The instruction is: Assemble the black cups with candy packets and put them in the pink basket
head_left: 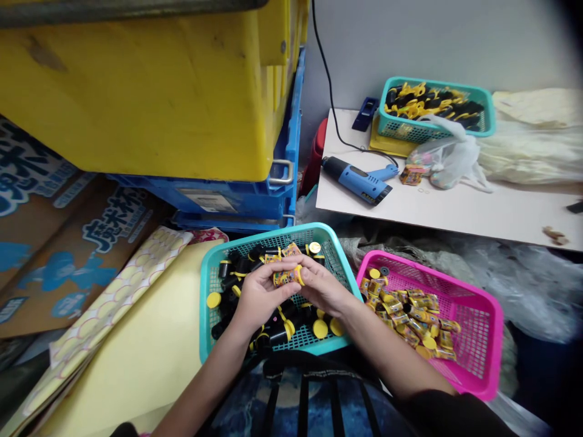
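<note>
Over a turquoise basket (206,328), my left hand (262,294) and my right hand (323,282) meet around a small canister (286,277) with a colourful printed wrap and a yellow cap. The canister lies sideways, its cap end toward my right hand. Fingers of both hands are closed on it. Below them the basket holds many black canisters with yellow caps (320,329). A few printed wraps (290,249) lie among these behind my hands. To the right, a pink basket (489,340) contains many canisters in the printed wrap (416,315).
A blue heat gun (359,180) with a black cord lies on the white table (437,209). Beyond it are another turquoise basket (487,115) of black and yellow parts and a plastic bag (455,158). Yellow (159,91) and blue crates (237,203) stand at the left, beside printed cardboard (59,267).
</note>
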A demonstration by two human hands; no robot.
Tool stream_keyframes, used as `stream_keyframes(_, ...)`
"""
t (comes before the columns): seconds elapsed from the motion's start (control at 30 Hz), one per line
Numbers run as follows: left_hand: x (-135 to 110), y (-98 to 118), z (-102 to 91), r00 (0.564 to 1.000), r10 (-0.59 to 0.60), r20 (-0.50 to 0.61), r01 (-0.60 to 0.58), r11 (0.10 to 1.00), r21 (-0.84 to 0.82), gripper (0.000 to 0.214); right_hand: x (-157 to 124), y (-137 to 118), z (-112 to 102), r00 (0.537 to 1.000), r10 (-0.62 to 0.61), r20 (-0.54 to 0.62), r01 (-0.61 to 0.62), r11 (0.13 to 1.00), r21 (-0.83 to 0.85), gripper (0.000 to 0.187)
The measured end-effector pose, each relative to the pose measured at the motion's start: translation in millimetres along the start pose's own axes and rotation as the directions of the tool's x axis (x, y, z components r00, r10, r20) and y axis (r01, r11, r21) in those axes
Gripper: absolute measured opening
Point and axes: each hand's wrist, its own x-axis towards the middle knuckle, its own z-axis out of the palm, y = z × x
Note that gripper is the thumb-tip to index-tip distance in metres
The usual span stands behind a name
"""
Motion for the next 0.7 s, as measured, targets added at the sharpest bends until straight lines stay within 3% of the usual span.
stream_keyframes(0.2, -0.7, -4.8, -0.7, 1.000, 0.015, 0.003, -0.015, 0.997, 0.079, 0.023, -2.6, -2.0, -3.6, 1.000, -0.019, -0.013, 0.018, 0.999, -0.037, 0.059)
stream_keyframes(0.27, -2.5, -3.2, 2.9, 0.994, 0.104, 0.011, -0.104, 0.972, 0.211, 0.022, -5.6, -4.2, -1.8, 0.996, -0.063, -0.066, 0.055, 0.991, -0.122, 0.057)
stream_keyframes(0.37, -4.6, 2.4, 4.1, 0.941, 0.294, 0.166, -0.337, 0.836, 0.433, 0.033, -25.7, -17.7, -4.0, 0.966, -0.172, -0.192, 0.082, 0.911, -0.403, 0.046)
stream_keyframes(0.43, -2.2, 5.6, -3.5, 0.920, 0.336, 0.203, -0.392, 0.763, 0.513, 0.042, -55.0, -36.7, -18.0, 0.906, -0.291, -0.308, 0.031, 0.771, -0.636, 0.038)
stream_keyframes(0.5, 4.9, 5.8, -17.9, 0.951, 0.303, 0.064, -0.281, 0.760, 0.586, 0.036, -93.4, -59.7, -45.1, 0.779, -0.462, -0.424, -0.155, 0.514, -0.844, 0.037)
stream_keyframes(0.53, 10.0, 4.2, -25.8, 0.965, 0.258, -0.044, -0.175, 0.762, 0.624, 0.028, -112.7, -70.3, -61.7, 0.755, -0.467, -0.460, -0.317, 0.353, -0.880, 0.041)
stream_keyframes(0.6, 21.9, -2.1, -38.9, 0.985, 0.098, -0.142, 0.040, 0.673, 0.738, 0.022, -143.5, -85.2, -93.4, 0.768, -0.341, -0.542, -0.552, 0.077, -0.831, 0.047)
stream_keyframes(0.7, 38.8, -16.7, -44.4, 0.982, -0.041, -0.185, 0.181, 0.486, 0.855, 0.024, -155.8, -89.8, -115.2, 0.740, -0.309, -0.597, -0.642, -0.062, -0.764, 0.059)
